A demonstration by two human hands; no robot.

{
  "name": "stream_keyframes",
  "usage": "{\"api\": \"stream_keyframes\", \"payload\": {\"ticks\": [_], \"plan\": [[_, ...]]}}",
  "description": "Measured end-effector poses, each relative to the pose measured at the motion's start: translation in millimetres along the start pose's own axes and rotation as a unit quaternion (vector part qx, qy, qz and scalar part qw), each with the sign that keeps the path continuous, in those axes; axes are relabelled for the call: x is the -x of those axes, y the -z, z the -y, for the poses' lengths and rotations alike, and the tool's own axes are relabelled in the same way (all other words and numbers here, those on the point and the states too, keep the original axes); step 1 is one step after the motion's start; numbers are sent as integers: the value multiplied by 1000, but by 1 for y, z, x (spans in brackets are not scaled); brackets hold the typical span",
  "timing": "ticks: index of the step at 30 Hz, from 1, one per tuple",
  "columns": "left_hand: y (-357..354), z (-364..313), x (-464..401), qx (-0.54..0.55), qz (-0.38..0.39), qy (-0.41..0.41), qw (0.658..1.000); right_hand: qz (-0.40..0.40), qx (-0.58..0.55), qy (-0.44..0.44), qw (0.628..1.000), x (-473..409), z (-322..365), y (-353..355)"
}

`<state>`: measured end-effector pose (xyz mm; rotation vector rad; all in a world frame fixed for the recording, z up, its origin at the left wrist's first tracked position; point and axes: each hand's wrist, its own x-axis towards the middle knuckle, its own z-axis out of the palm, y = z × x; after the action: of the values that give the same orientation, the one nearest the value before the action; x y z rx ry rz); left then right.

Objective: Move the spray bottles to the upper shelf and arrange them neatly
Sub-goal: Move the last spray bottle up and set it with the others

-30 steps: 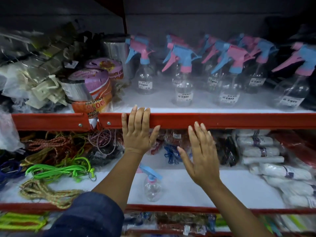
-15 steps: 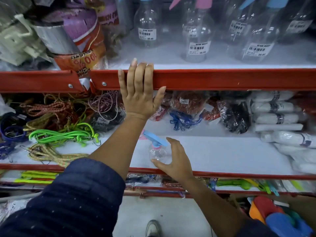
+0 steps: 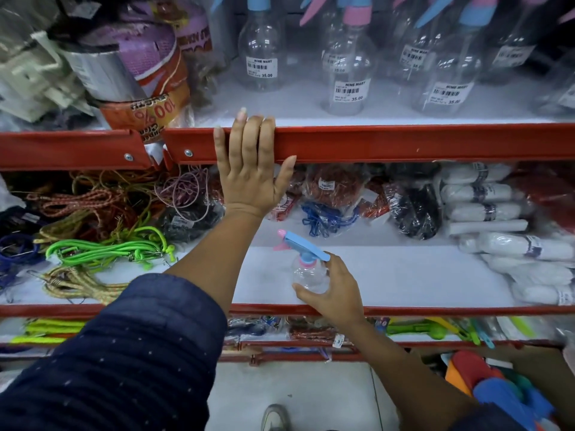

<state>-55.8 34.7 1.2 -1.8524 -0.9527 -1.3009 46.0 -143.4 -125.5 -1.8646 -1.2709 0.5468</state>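
Observation:
One clear spray bottle [image 3: 306,269] with a blue and pink trigger head stands near the front of the lower shelf [image 3: 404,275]. My right hand [image 3: 334,289] wraps around its body from the right. My left hand [image 3: 252,169] lies flat on the red front rail of the upper shelf [image 3: 404,143], fingers over its top edge. On the upper shelf stand several clear spray bottles [image 3: 347,73] with price labels; their heads are cut off by the frame's top.
Tape rolls and packed goods [image 3: 124,66] crowd the upper shelf's left. Green, yellow and red cords [image 3: 102,250] lie at the lower shelf's left; white bundles [image 3: 497,219] and bagged items at its right and back. More shelves sit below, above the floor.
My right hand dropped from in front of the upper rail to the lower shelf and closed around the bottle. The view tilted down. My left hand stayed on the rail.

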Motion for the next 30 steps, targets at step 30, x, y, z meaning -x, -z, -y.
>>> {"api": "stream_keyframes", "payload": {"ticks": [30], "plan": [[17,40,5,15,29,7,999,-196,-75,260,942,-87,227,141]]}}
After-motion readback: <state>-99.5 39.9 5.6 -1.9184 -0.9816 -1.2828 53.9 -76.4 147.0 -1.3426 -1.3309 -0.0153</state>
